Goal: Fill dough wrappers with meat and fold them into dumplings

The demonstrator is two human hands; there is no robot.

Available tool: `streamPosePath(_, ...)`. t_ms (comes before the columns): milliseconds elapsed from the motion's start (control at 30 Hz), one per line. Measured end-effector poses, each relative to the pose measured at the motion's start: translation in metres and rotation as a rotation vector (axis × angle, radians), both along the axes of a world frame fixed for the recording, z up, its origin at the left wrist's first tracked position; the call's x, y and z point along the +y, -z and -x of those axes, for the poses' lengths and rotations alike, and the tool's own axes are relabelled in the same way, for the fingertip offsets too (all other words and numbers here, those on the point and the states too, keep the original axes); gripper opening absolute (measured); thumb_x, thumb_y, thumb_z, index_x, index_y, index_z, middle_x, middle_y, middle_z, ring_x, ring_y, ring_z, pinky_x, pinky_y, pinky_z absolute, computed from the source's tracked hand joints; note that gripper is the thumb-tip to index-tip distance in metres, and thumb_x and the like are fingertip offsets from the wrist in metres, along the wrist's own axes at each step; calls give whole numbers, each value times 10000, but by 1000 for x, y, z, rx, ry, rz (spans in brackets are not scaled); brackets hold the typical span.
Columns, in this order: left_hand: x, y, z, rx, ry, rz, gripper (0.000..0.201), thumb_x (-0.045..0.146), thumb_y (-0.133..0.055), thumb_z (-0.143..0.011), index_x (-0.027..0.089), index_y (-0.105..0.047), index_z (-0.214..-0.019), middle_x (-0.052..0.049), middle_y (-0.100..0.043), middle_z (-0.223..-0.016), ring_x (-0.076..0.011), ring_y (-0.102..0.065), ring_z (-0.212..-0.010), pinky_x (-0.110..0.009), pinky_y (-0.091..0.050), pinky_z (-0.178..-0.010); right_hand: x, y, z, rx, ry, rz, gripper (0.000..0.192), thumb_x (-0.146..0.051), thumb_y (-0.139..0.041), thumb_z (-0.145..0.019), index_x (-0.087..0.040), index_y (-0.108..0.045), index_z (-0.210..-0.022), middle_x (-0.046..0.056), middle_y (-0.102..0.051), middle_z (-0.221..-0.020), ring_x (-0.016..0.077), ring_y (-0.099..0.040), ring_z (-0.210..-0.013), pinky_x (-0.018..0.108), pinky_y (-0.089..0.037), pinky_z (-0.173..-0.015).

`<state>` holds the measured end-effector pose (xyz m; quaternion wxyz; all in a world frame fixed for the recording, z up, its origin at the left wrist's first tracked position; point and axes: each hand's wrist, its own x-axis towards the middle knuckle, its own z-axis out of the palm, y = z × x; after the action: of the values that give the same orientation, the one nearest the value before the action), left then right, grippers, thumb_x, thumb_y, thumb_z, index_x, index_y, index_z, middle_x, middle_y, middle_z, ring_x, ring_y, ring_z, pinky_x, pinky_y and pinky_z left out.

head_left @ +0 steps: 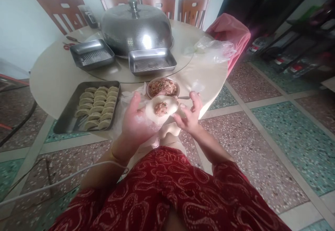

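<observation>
1. Left hand (136,121) is palm-up, fingers loosely spread and cupped, with a round pale dough wrapper (161,109) lying across them. There's a small lump of pinkish minced filling (160,108) sitting in the middle of it.
2. Right hand (190,113) is half-curled, fingertips right at the wrapper's right edge; can't tell whether it's actually pinching it.
3. Just behind the hands, a small round bowl (162,86) holds more of the same mince.
4. The rectangular metal tray (88,107) on the left has rows of folded pale dumplings (97,106).
5. Two more shallow steel trays (152,61) sit further back by a big domed metal cover (136,28) on the round beige table (49,81).
</observation>
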<state>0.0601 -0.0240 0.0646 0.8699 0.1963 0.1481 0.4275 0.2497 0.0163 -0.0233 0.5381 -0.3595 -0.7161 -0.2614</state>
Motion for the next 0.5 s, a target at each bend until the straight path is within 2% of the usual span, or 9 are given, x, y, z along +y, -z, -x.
streamPosePath(133,-3,-5,0,-11,-9,-18,639,672,-406,-936,179,-579,-1303,-122,-660,-1309,-330,-569,-1301,-511,-476,-1082,2,-5,-3,-11,44,15,640,-427,-463,-965,-501,-176,-1532,-77,-203,-1643,256,-343,-1478,549,-344,-1204)
streamPosePath(200,-4,-7,-1,-4,-16,-21,644,683,-419,-925,190,-573,-1311,-116,-666,-1300,-334,-558,-1313,-527,-459,-1096,3,-8,-2,-1,28,15,655,-407,-472,-959,-485,-174,-1537,-61,-210,-1642,272,-349,-1471,550,-348,-1198)
streamPosePath(267,-4,-6,-2,7,-17,-17,636,689,-406,-927,201,-579,-1298,-110,-682,-1269,-333,-561,-1310,-541,-458,-1093,5,-10,-1,4,-13,-32,616,-409,-434,-973,-466,-196,-1538,-56,-232,-1634,246,-333,-1480,532,-329,-1213)
streamPosePath(367,-3,-4,-4,35,-38,-8,622,693,-416,-917,206,-602,-1255,-113,-703,-1222,-336,-571,-1298,-535,-482,-1069,6,-9,-1,-4,-94,-60,540,-445,-475,-961,-478,-331,-1480,-65,-284,-1610,227,-331,-1480,539,-295,-1230)
streamPosePath(500,0,1,-5,65,-56,9,596,668,-441,-914,187,-606,-1225,-115,-711,-1195,-326,-595,-1267,-503,-517,-1026,7,4,-4,20,-244,-6,461,-454,-673,-864,-514,-537,-1300,-84,-415,-1523,275,-345,-1468,592,-280,-1230)
